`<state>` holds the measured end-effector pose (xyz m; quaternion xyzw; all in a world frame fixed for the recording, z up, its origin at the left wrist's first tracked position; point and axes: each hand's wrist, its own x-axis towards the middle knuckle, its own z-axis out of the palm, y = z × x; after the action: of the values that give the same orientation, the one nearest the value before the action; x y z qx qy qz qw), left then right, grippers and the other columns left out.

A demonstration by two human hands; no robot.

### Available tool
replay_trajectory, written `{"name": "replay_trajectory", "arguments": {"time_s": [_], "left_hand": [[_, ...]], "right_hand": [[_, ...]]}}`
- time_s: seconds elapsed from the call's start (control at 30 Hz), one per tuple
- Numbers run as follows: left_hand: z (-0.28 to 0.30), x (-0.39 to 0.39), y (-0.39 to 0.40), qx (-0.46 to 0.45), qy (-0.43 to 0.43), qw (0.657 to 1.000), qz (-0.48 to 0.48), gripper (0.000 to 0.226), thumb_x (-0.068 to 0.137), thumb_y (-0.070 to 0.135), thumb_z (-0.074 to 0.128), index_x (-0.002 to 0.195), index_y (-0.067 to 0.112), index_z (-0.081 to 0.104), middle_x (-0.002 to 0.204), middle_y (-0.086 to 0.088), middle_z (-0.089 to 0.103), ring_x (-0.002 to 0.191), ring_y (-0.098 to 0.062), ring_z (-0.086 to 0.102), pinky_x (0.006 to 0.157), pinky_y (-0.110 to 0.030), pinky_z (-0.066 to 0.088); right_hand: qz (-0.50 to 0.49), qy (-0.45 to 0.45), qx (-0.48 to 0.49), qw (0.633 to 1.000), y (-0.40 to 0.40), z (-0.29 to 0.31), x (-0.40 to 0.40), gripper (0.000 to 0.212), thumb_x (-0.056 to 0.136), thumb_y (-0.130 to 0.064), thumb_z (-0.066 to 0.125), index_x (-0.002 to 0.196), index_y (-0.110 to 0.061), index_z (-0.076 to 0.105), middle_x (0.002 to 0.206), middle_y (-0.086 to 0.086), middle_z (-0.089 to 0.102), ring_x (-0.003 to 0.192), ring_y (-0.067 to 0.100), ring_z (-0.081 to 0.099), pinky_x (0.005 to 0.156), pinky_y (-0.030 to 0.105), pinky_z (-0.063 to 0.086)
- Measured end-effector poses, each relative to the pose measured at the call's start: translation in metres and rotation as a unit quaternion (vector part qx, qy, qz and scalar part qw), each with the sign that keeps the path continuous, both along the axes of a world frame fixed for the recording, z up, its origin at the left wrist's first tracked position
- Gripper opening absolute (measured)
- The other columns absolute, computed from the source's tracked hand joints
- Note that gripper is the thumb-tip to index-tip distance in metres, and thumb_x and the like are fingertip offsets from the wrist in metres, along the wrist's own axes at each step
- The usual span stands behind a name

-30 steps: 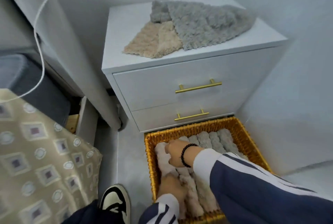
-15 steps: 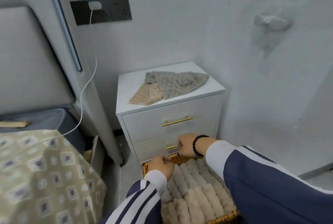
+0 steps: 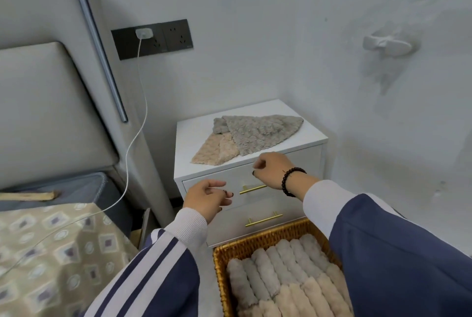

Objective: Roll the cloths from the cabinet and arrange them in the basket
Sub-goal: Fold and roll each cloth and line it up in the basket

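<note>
A grey fluffy cloth (image 3: pixel 263 132) lies on the white cabinet (image 3: pixel 194 132), partly over a beige cloth (image 3: pixel 217 150). My right hand (image 3: pixel 274 170), with a dark bead bracelet, hangs loosely curled and empty just in front of the cabinet's top edge, below the grey cloth. My left hand (image 3: pixel 207 198) hovers relaxed and empty before the upper drawer. On the floor below stands a woven golden basket (image 3: pixel 255 241) filled with several rolled grey and beige cloths (image 3: pixel 278 276). My right sleeve hides the basket's right side.
Two closed drawers with brass handles (image 3: pixel 252 189) face me. A bed with a patterned cover (image 3: pixel 51 253) and padded headboard is at the left. A white charger cable (image 3: pixel 143 102) hangs from a wall socket. A white hook (image 3: pixel 385 44) sits on the right wall.
Both hands have risen out of the basket toward the cabinet top. The view has tilted up, so the wall and socket show.
</note>
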<state>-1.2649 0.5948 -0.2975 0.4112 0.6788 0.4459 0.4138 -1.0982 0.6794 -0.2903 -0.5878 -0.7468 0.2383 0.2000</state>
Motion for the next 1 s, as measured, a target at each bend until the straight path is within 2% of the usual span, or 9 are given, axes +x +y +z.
{"name": "replay_trajectory", "arguments": {"time_s": [0.13, 0.27, 0.33, 0.4, 0.53, 0.67, 0.77, 0.87, 1.0], "left_hand": [[0.004, 0.010, 0.032, 0.043, -0.001, 0.999, 0.008, 0.023, 0.092, 0.002, 0.055, 0.106, 0.019, 0.059, 0.088, 0.000, 0.072, 0.077, -0.010, 0.070, 0.071, -0.025, 0.053], [-0.009, 0.011, 0.063, 0.058, 0.034, 0.998, 0.017, 0.033, 0.087, 0.000, 0.058, 0.114, 0.019, 0.058, 0.091, 0.004, 0.069, 0.088, -0.015, 0.068, 0.079, -0.031, 0.055], [-0.012, 0.010, 0.076, 0.069, 0.055, 0.996, 0.025, 0.034, 0.087, 0.002, 0.060, 0.115, 0.020, 0.057, 0.096, 0.007, 0.066, 0.085, -0.011, 0.063, 0.069, -0.022, 0.051], [-0.012, 0.009, 0.084, 0.076, 0.093, 0.992, 0.029, 0.036, 0.088, 0.004, 0.060, 0.117, 0.024, 0.054, 0.103, 0.009, 0.062, 0.081, -0.006, 0.058, 0.061, -0.014, 0.043], [-0.016, 0.008, 0.097, 0.069, 0.149, 0.986, 0.021, 0.046, 0.088, 0.006, 0.059, 0.130, 0.022, 0.051, 0.126, 0.006, 0.058, 0.101, -0.014, 0.057, 0.085, -0.022, 0.045], [-0.018, 0.005, 0.102, 0.036, 0.176, 0.984, -0.005, 0.047, 0.088, 0.007, 0.059, 0.132, 0.020, 0.052, 0.135, 0.003, 0.054, 0.117, -0.016, 0.052, 0.086, -0.017, 0.035], [-0.017, 0.006, 0.105, 0.029, 0.188, 0.982, -0.016, 0.044, 0.088, 0.008, 0.059, 0.130, 0.019, 0.054, 0.137, 0.002, 0.053, 0.125, -0.016, 0.049, 0.088, -0.016, 0.031], [-0.015, 0.009, 0.105, 0.016, 0.194, 0.980, -0.034, 0.047, 0.089, 0.008, 0.058, 0.135, 0.017, 0.052, 0.141, 0.000, 0.049, 0.128, -0.020, 0.047, 0.094, -0.018, 0.033], [-0.015, 0.014, 0.103, 0.000, 0.256, 0.962, -0.092, 0.058, 0.090, 0.012, 0.060, 0.144, 0.015, 0.040, 0.152, -0.002, 0.032, 0.134, -0.022, 0.040, 0.106, -0.024, 0.032]], "right_hand": [[-0.061, 0.073, 0.046, 0.994, 0.028, -0.004, 0.004, 0.021, 0.087, -0.011, 0.054, 0.106, -0.012, 0.064, 0.115, 0.004, 0.062, 0.105, 0.020, 0.056, 0.084, 0.023, 0.043], [-0.089, 0.127, 0.111, 0.982, 0.061, -0.006, 0.002, 0.024, 0.087, -0.011, 0.057, 0.110, -0.012, 0.061, 0.118, 0.004, 0.059, 0.104, 0.018, 0.055, 0.091, 0.027, 0.044], [-0.092, 0.129, 0.135, 0.978, 0.075, -0.009, 0.000, 0.023, 0.087, -0.012, 0.058, 0.109, -0.014, 0.060, 0.119, 0.004, 0.057, 0.107, 0.020, 0.055, 0.094, 0.033, 0.046], [-0.088, 0.119, 0.150, 0.978, 0.086, -0.015, -0.006, 0.022, 0.086, -0.013, 0.058, 0.107, -0.016, 0.059, 0.120, 0.004, 0.054, 0.113, 0.021, 0.052, 0.096, 0.035, 0.045], [-0.064, 0.044, 0.137, 0.987, 0.096, -0.034, -0.025, 0.032, 0.084, -0.027, 0.064, 0.115, -0.018, 0.059, 0.125, 0.005, 0.047, 0.122, 0.024, 0.039, 0.098, 0.033, 0.038], [-0.072, -0.031, 0.132, 0.988, 0.098, -0.043, -0.036, 0.037, 0.086, -0.039, 0.060, 0.119, -0.022, 0.059, 0.127, 0.003, 0.047, 0.122, 0.026, 0.040, 0.101, 0.036, 0.034], [-0.100, -0.029, 0.142, 0.984, 0.102, -0.039, -0.036, 0.019, 0.092, -0.025, 0.053, 0.104, -0.018, 0.065, 0.116, 0.006, 0.056, 0.113, 0.027, 0.049, 0.090, 0.034, 0.042], [-0.135, 0.063, 0.139, 0.979, 0.103, -0.031, -0.028, 0.024, 0.091, -0.018, 0.051, 0.067, -0.017, 0.051, 0.073, 0.000, 0.054, 0.076, 0.023, 0.054, 0.062, 0.028, 0.040], [-0.163, 0.187, 0.142, 0.958, 0.102, -0.007, -0.013, 0.020, 0.094, -0.016, 0.048, 0.074, -0.013, 0.049, 0.066, -0.006, 0.044, 0.059, 0.010, 0.040, 0.047, 0.014, 0.029]]}}
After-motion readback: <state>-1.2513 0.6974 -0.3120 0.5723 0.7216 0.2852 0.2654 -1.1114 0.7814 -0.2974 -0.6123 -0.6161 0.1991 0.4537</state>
